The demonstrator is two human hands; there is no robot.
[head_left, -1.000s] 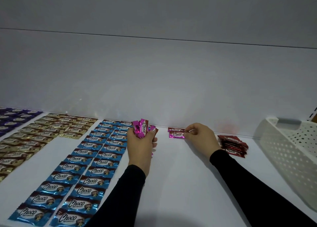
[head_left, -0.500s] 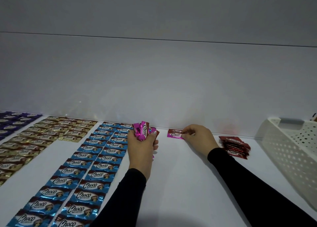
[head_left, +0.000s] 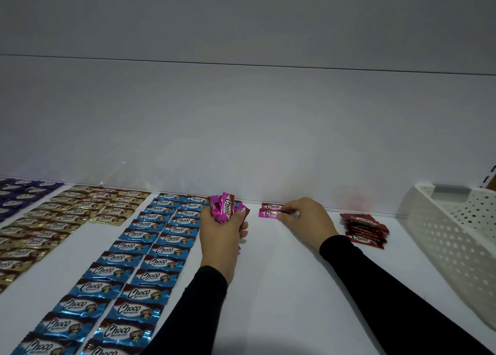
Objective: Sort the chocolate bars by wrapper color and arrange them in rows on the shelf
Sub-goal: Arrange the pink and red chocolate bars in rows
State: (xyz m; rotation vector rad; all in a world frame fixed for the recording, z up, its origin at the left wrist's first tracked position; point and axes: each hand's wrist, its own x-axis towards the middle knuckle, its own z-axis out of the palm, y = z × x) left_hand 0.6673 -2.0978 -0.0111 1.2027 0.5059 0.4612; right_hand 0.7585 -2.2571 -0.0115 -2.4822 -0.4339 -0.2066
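Pink bars [head_left: 270,210] at shelf [head_left: 281,287] back wall; right hand [head_left: 300,219] pinches second one down. Left hand [head_left: 222,236] grips pink bundle [head_left: 224,207]. Risk: slick foil slides, row skews.

1. A white perforated plastic basket [head_left: 456,236] is sitting at the far right of the white surface, its rim tilting toward the camera and a grey handle bar [head_left: 451,189] showing at its far end.
2. A plain white back panel [head_left: 247,129] is rising behind, a thin horizontal seam [head_left: 241,64] crossing it.
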